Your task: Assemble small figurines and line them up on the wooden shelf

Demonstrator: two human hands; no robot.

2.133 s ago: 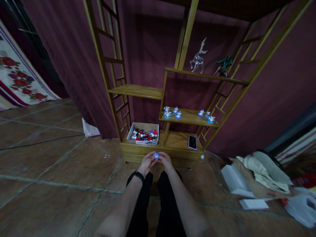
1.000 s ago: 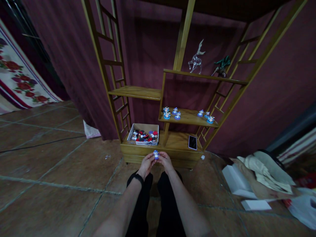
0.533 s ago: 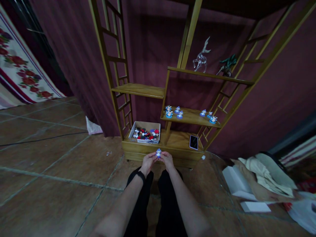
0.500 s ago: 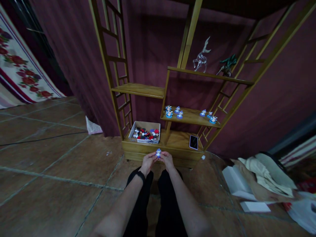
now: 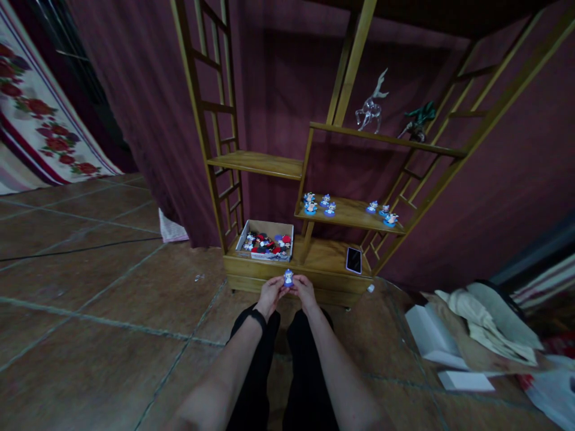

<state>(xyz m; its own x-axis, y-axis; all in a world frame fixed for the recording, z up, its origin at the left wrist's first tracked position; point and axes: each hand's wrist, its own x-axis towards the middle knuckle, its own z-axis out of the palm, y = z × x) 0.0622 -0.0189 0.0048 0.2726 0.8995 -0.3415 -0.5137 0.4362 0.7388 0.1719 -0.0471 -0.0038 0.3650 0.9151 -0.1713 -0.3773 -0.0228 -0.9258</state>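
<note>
A small blue and white figurine [image 5: 288, 277] is pinched between my left hand [image 5: 270, 294] and my right hand [image 5: 304, 291], both closed on it just in front of the wooden shelf unit [image 5: 251, 163]. A dark band sits on my left wrist. Behind my hands, on the bottom shelf, a white box [image 5: 266, 240] holds several red, black and white toy pieces. Several similar blue figurines stand on the middle shelf in two groups, left [image 5: 317, 203] and right [image 5: 381, 212].
A phone [image 5: 353, 260] lies flat on the bottom shelf. A glass deer [image 5: 371, 111] and a green figure [image 5: 418, 118] stand on the upper shelf. White boxes [image 5: 431, 338] and cloth [image 5: 485, 317] lie on the tiled floor at right. A maroon curtain hangs behind.
My hands have kept hold of the figurine and turned it upright. The view has drifted slightly, so the shelf sits a little further right.
</note>
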